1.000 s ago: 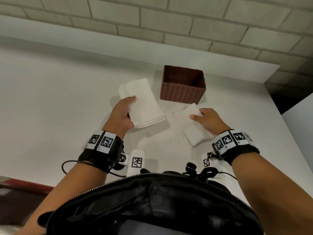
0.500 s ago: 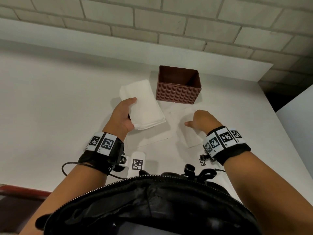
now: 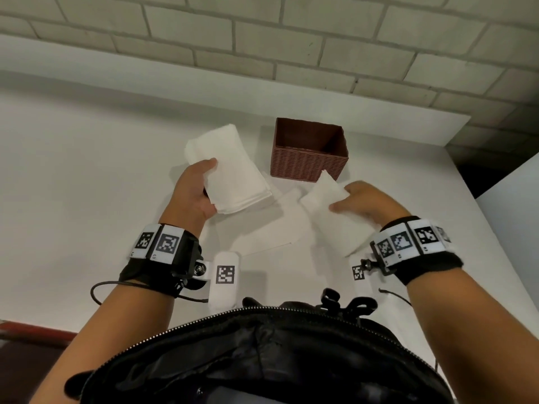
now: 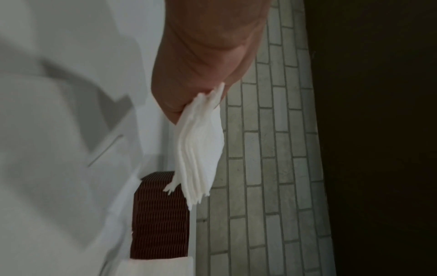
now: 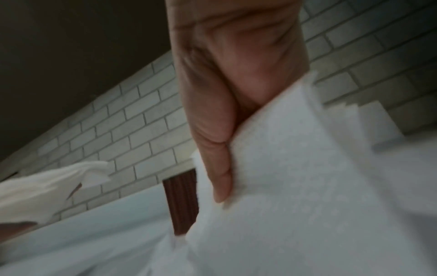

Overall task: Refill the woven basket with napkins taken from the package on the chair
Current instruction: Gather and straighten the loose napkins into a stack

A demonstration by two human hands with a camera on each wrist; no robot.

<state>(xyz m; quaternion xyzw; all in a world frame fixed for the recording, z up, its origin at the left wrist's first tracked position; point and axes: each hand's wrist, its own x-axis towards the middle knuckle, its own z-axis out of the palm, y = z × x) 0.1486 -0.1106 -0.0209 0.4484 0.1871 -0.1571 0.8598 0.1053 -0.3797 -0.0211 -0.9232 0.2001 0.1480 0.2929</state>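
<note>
The left hand [image 3: 194, 196] grips a stack [image 3: 230, 173] of white napkins, thumb on top and fingers curled beneath. The left wrist view shows the stack's layered edges [image 4: 201, 149] fanning out below the palm [image 4: 208, 46]. The stack is held clear of the table [image 3: 87, 185], tilted, with its far end pointing away from the person.

The right hand [image 3: 367, 201] holds a second, thinner napkin bundle [image 3: 335, 217]. The thumb lies along its top face and the fingers wrap under it; the right wrist view confirms the thumb [image 5: 220, 168] pressed against the paper [image 5: 307, 186]. This view is blurred, so the number of sheets cannot be told. The far corner of the bundle reaches just in front of the basket's near wall.

The basket [image 3: 306, 164], brown and woven, stands on the table beyond both hands, ahead of the right hand and to the right of the left hand's stack. Its visible interior shows no napkins. Neither stack nor bundle is inside it.

A flat white sheet [image 3: 268, 228] lies on the table between the two hands, below the stack. A brick wall [image 3: 291, 39] rises behind the table. A black bag [image 3: 262, 360] hangs at the person's chest, nearer than both wrists. The package and chair are out of view.
</note>
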